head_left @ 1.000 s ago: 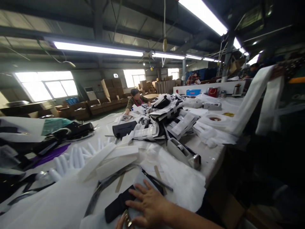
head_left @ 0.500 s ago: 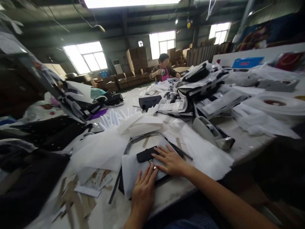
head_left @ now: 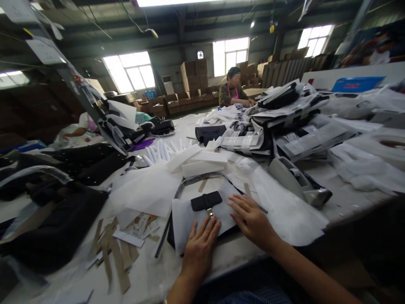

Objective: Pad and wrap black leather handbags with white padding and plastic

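A black handbag lies flat on the table before me, its front covered by a white sheet. Through the sheet shows a black flap tab with a metal clasp. The wrapped handle arches away from me. My left hand rests flat on the sheet just below the clasp, fingers stretched out. On the sheet's right side lies my right hand, fingers spread, with nothing held.
White foam sheets and rolled white tubes lie beyond the bag. Cardboard strips litter the left. A grey tape dispenser stands at right, near stacked wrapped bags. A co-worker sits across the table.
My right hand has slid right, off the black tab, which now shows whole. My left hand stays below the clasp. The view has turned left, and the co-worker's raised hand has come down.
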Demonstrator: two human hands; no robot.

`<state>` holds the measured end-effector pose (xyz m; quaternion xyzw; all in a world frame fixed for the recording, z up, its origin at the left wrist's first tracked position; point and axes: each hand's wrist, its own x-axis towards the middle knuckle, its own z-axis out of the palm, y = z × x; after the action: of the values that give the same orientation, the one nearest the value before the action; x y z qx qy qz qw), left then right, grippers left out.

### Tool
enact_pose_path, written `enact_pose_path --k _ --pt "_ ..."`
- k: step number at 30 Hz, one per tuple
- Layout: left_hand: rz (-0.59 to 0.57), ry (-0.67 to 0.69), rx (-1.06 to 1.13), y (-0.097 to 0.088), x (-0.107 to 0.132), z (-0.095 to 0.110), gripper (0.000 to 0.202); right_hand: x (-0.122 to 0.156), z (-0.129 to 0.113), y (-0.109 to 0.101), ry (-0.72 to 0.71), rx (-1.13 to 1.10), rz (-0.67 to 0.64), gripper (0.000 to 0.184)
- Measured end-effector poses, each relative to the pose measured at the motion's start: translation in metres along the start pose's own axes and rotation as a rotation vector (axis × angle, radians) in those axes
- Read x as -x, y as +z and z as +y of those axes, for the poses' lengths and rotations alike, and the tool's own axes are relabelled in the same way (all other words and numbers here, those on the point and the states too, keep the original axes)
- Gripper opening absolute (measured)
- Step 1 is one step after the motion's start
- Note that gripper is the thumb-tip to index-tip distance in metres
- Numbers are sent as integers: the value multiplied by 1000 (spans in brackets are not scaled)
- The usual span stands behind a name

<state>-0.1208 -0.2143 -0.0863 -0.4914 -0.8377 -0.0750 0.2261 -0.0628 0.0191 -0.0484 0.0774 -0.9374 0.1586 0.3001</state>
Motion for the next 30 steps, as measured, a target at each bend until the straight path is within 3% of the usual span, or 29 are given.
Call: enact_pose_path --k 2,4,11,16,19,23,26,30 --pt "-15 0 11 1 1 -1 60 17 -5 -10 47 -2 112 36" --pt "-25 2 21 0 1 -1 61 30 -9 -17 38 8 138 41" --pt "-40 -16 53 -3 -1 1 59 45 -2 -5 -169 106 -228 63" --pt "-24 -16 57 -4 0 1 60 37 -1 -12 -149 59 -231 52" --pt "-11 -11 40 -3 0 1 59 7 2 -22 -122 -9 -143 38" --pt "34 -5 7 -2 -1 1 59 -69 25 -15 -39 -39 -75 32" --pt "83 0 -25 -3 -2 0 61 -140 51 10 134 29 -211 40" --pt "143 21 -60 -2 -3 -2 59 -216 80 50 316 129 -407 74"
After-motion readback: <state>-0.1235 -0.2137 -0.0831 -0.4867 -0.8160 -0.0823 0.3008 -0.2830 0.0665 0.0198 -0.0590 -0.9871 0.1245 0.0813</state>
